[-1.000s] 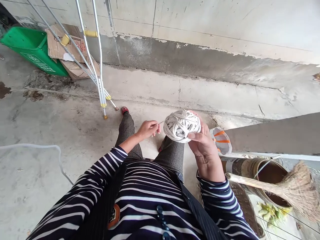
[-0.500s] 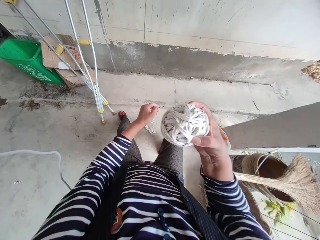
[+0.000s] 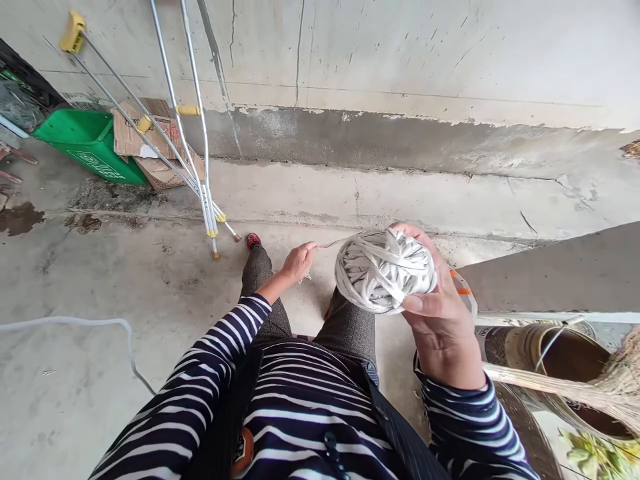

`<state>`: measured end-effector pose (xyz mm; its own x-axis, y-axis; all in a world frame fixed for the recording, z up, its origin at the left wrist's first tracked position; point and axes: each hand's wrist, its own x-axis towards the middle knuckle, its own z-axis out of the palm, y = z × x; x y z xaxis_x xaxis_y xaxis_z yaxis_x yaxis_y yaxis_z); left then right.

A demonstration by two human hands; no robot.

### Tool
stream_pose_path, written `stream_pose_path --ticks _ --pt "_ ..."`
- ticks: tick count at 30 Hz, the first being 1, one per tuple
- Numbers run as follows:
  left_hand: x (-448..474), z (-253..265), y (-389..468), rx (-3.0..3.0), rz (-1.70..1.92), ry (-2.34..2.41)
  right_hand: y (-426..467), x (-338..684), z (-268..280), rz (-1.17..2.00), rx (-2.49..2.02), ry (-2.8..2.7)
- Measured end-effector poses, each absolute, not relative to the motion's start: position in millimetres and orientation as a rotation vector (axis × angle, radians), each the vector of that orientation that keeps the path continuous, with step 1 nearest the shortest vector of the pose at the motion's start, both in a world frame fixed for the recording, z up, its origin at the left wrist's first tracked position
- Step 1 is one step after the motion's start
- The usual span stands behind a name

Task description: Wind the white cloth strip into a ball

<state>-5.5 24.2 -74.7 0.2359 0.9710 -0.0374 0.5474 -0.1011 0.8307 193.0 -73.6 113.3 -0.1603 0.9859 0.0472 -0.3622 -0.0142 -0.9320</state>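
Note:
A ball of flat white cloth tape sits in my right hand, whose fingers wrap its far side while the thumb presses the near edge. Left of the ball, my left hand pinches a thin strand of the tape that stretches across to the ball's upper side. A small bit of white tape shows just below the left fingers; most of it is hidden behind the hand.
Metal crutches lean on the wall at left, beside flattened cardboard and a green bin. A pale hose lies on the floor. At right stand a large pot, a straw broom and a grey ledge.
The view has shifted, so the surroundings sit lower and further right. The strand between my left hand and the ball shows more plainly; the right hand keeps its grip.

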Motion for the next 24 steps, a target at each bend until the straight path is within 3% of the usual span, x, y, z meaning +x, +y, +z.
stream_pose_path --ticks 7,12,17,21,24 --pt "-20 -126 -6 1.615 0.392 1.284 -69 213 121 1.225 -0.891 -1.029" --pt "-58 -109 28 1.568 0.370 1.374 -86 219 143 0.921 -0.851 -0.955" --pt "-62 -11 71 1.544 0.773 1.173 -95 215 151 0.830 -0.833 -0.865" --pt "-44 107 43 1.645 1.022 0.921 -86 217 148 0.882 -0.855 -0.915" --pt "-40 157 16 1.691 1.093 0.800 -82 222 147 0.860 -0.857 -0.915"
